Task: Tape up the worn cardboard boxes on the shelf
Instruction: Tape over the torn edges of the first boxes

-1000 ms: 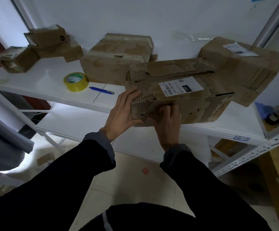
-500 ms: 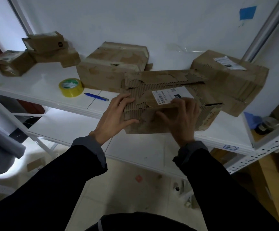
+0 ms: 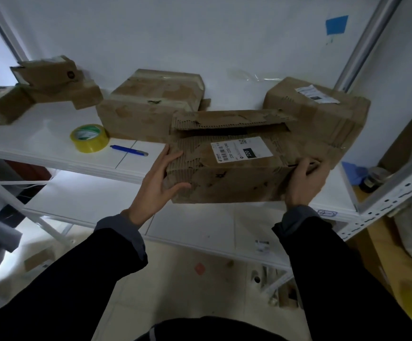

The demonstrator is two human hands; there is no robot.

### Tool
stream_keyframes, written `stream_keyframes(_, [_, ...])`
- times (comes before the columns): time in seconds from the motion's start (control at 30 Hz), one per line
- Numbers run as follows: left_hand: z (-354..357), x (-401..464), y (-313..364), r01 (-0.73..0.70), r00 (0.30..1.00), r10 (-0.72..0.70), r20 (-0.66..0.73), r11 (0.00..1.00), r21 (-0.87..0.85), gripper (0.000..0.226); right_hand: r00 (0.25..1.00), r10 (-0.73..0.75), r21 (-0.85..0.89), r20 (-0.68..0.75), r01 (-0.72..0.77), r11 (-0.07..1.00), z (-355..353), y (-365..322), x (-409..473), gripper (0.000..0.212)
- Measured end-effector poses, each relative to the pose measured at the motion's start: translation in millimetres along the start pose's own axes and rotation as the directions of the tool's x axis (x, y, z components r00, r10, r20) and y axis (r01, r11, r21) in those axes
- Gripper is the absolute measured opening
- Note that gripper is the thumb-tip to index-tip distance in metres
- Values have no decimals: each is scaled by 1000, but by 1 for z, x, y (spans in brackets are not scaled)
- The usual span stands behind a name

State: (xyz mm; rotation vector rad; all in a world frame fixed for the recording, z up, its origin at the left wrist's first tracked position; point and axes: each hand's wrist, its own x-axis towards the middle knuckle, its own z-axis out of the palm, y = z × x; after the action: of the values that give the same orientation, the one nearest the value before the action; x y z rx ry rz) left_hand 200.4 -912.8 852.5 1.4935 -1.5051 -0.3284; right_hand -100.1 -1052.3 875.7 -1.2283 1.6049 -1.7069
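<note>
A worn cardboard box (image 3: pixel 237 175) with torn corrugated flaps and a white label sits at the front edge of the white shelf (image 3: pixel 52 143), its top flap gaping. My left hand (image 3: pixel 160 178) holds its left end, fingers up the side and thumb on the front face. My right hand (image 3: pixel 305 178) grips its right front corner. A roll of yellow tape (image 3: pixel 89 138) lies on the shelf to the left, apart from both hands, with a blue pen (image 3: pixel 128 150) beside it.
More worn boxes stand behind: one at the middle back (image 3: pixel 150 104), one at the right back (image 3: pixel 323 112), and small ones stacked at the far left (image 3: pixel 52 80). A slotted metal upright (image 3: pixel 397 193) rises on the right. A lower shelf (image 3: pixel 77 200) lies beneath.
My right hand slid from the middle of the box's front to its right corner. The box turned so its front faces me more squarely. My left hand stayed on the left end.
</note>
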Motion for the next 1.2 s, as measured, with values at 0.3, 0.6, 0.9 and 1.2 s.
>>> stream_keyframes(0.3, [-9, 27, -4, -65, 982, 67, 178, 998, -13, 77, 968, -105, 59, -230, 122, 991, -10, 2, -11, 17])
stream_keyframes(0.6, [5, 27, 10, -117, 960, 126, 249, 992, -50, 78, 917, -134, 75, -376, 174, 982, -16, 9, -1, 18])
stream_keyframes(0.9, [8, 52, 1, -100, 951, 117, 286, 992, -74, 75, 937, -126, -37, -326, 121, 992, -24, 4, -10, 28])
stream_keyframes(1.2, [-28, 72, -28, -63, 987, 67, 147, 998, -32, 72, 998, -48, -93, -49, 44, 995, 21, -19, -24, 30])
